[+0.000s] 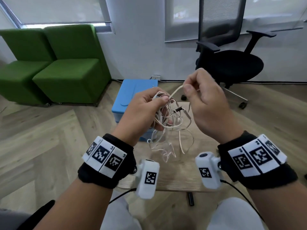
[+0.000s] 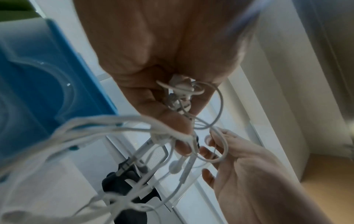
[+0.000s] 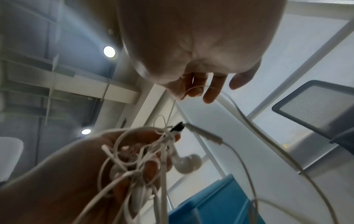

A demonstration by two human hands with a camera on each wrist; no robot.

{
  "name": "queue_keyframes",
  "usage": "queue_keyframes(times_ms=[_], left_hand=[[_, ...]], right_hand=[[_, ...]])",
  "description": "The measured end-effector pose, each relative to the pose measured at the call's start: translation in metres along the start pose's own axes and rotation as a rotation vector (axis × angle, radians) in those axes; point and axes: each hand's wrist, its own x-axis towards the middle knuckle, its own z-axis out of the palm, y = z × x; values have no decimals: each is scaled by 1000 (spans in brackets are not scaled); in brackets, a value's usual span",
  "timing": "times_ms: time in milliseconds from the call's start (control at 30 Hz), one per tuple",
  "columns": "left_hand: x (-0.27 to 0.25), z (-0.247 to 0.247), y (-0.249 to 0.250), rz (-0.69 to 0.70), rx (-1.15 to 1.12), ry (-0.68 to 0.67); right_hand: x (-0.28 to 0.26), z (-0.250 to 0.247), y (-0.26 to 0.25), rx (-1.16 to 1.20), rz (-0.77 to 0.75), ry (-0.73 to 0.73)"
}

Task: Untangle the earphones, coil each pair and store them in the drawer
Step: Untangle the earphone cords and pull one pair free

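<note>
Gripping the tangled white earphone cords point(image 1: 167, 120), the left hand point(image 1: 142, 112) hides their knot; the right hand point(image 1: 206, 103) pinches one strand at two o'clock, loops dangling free above the small wooden table point(image 1: 181, 176).

An office lounge or meeting corner. At eleven o'clock, two boxy green upholstered seats on castors point(image 1: 49, 63) stand side by side under a window with a white roller blind point(image 1: 58, 9). At one o'clock, a black mesh-backed swivel office chair with armrests point(image 1: 230, 52). Pale herringbone wood-look flooring point(image 1: 41, 130) spreads below, and round recessed ceiling lights point(image 3: 109, 51) sit beside exposed beams.
</note>
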Motion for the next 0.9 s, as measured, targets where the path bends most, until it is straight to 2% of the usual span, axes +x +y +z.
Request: queue_keyframes(times_ms=[67, 133, 267, 333, 433, 500, 600, 667, 800, 900], left_hand=[[2, 1, -2, -25, 4, 15], [4, 6, 0, 1, 31, 45], [10, 12, 4, 62, 67, 89], [11, 9, 3, 44, 53, 114], [11, 6, 2, 30, 55, 144], [12, 7, 1, 35, 52, 163], [12, 7, -2, 20, 12, 148], [10, 5, -4, -30, -94, 138], [7, -2, -7, -75, -203, 197], [4, -7, -6, -48, -219, 212]], right_hand=[[3, -3, 2, -19, 32, 82], [2, 1, 3, -41, 84, 96], [-2, 9, -10, -1, -41, 16], [3, 1, -7, 1, -75, 98], [10, -7, 3, -3, -27, 163], [5, -3, -1, 18, -50, 85], [-5, 1, -11, 127, -128, -131], [-3, -7, -11, 221, -135, -169], [5, -28, -1, 357, -60, -44], [9, -35, 10, 319, 47, 65]])
